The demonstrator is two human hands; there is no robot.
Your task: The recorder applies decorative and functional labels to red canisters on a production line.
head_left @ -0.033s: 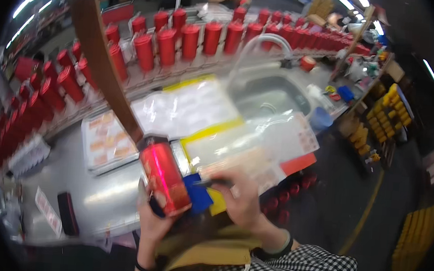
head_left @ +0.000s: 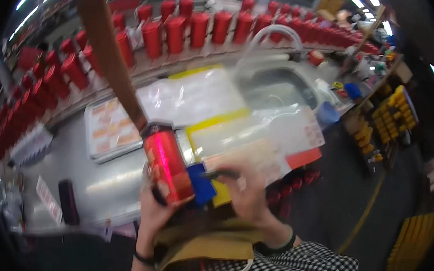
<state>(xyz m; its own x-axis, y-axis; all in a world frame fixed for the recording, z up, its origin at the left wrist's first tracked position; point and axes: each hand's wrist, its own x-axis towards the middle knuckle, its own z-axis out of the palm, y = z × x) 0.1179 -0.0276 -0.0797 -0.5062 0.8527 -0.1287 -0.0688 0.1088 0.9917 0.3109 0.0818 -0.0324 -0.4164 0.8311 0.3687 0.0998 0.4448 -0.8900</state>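
A shiny red cylindrical tumbler [head_left: 169, 165] with a dark end is held at a tilt in my left hand [head_left: 154, 207], whose fingers wrap round its lower side. To its right, my right hand [head_left: 248, 196] is closed on a thin dark tool [head_left: 222, 173], blurred by motion, so its exact kind cannot be made out. The tool points left toward the tumbler, over a small blue flat piece [head_left: 202, 185] beside it. Sheets of clear film with printed decals [head_left: 309, 128] lie just beyond my right hand.
Rows of upright red tumblers [head_left: 198, 30] line the far ledge. Behind the sheets is a sink [head_left: 276, 89] with a curved hose. A brown post [head_left: 114, 51] rises at left-centre. A tray of orange-printed sheets [head_left: 108, 127] and a dark oblong case [head_left: 69, 201] lie on the metal table [head_left: 111, 183].
The whole view has shifted slightly, with the background moving up and right. Both hands keep their holds, and the tumbler sits a little higher in the picture.
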